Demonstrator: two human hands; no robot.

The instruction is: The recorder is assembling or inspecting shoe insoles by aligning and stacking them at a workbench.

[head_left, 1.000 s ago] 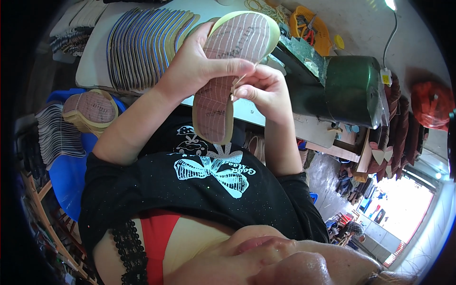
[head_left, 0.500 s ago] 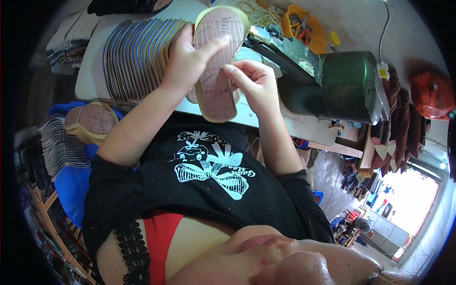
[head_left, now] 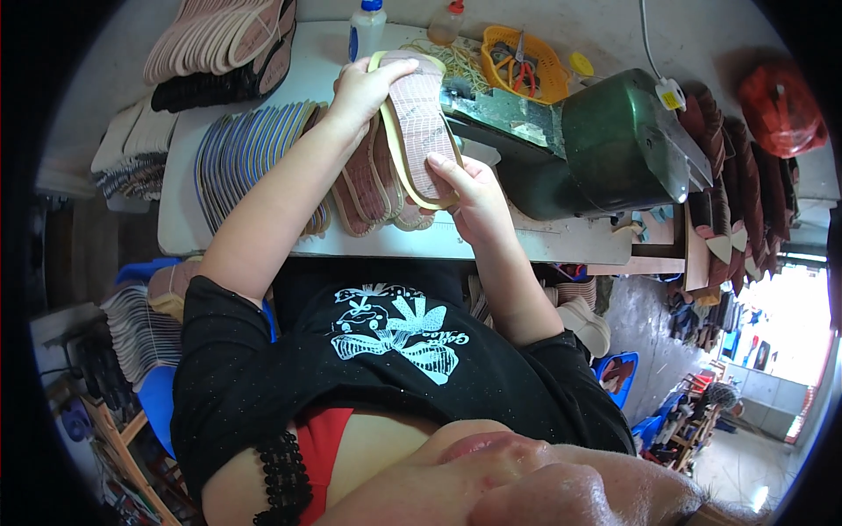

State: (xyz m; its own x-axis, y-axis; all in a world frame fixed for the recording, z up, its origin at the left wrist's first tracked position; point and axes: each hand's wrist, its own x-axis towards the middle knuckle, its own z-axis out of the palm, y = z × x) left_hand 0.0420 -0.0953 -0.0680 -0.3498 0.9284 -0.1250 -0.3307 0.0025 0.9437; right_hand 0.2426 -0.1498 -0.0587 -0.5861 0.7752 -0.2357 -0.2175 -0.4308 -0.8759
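Note:
A pinkish-brown shoe insole (head_left: 419,118) with a pale yellow rim is held up, tilted, over the white table. My left hand (head_left: 361,95) grips its far end, the thumb lying on its top face. At the near end my right hand (head_left: 475,191) pinches the edge, thumb on top; its other fingers are mostly hidden beneath. Several more pinkish insoles (head_left: 361,188) lie fanned out on the table below my left wrist. Left of them a long row of insoles with blue and tan edges (head_left: 250,153) leans together, partly covered by my left forearm.
A green sewing machine (head_left: 605,145) stands to the right. Behind it are a yellow basket (head_left: 548,70) with scissors and pliers, a white bottle with a blue cap (head_left: 367,33) and tangled thread. Stacked insoles (head_left: 210,35) sit at the far left; dark red pieces (head_left: 741,175) hang at right.
The view has shifted, showing more of the table's far side. My right hand has moved down the insole to its near end, and my left hand now grips the far end.

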